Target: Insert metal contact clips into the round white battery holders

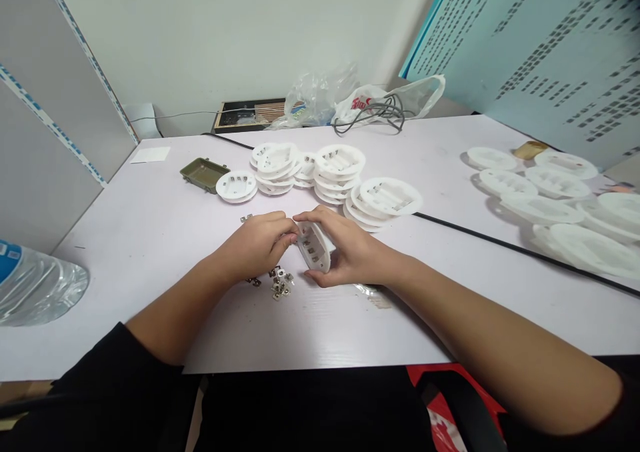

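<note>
My right hand (350,249) grips a round white plastic battery holder (314,247), tilted up on its edge above the table. Metal contacts show inside its recess. At the holder's upper left rim, my left hand (263,245) is closed, thumb pressed against the fingers; whatever sits in that pinch is hidden. Below the hands lies a small pile of metal contact pieces (281,283), with a few more beside my left hand. Stacks of similar white holders (340,162) stand just beyond, and another stack (390,197) is behind my right hand.
More white discs (545,209) spread over the table's right side. A black cable (500,245) crosses there. An olive-green tray (204,173) sits at left, near a clear water bottle (45,289). Plastic bags (370,102), a coiled cord and a black box (245,114) line the back.
</note>
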